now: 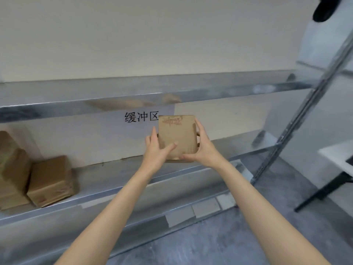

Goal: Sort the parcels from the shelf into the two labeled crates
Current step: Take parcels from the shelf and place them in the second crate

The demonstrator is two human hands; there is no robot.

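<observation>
The metal shelf [133,180] fills most of the view, and the sorting looks to be partway. No crate is in view, so how many parcels have already gone in cannot be told. At the far left of the lower board sits a cluster of brown cardboard parcels [50,180]. I count at least three, with the frame edge cutting off any others. One more cardboard parcel [176,134] stands upright over the lower board, beside a paper sign [141,117]; whether its bottom edge rests on the board I cannot tell. Two hands hold it, the left hand [154,148] and the right hand [202,148], each grip clamped on one side of it. It has yet to reach a crate.
</observation>
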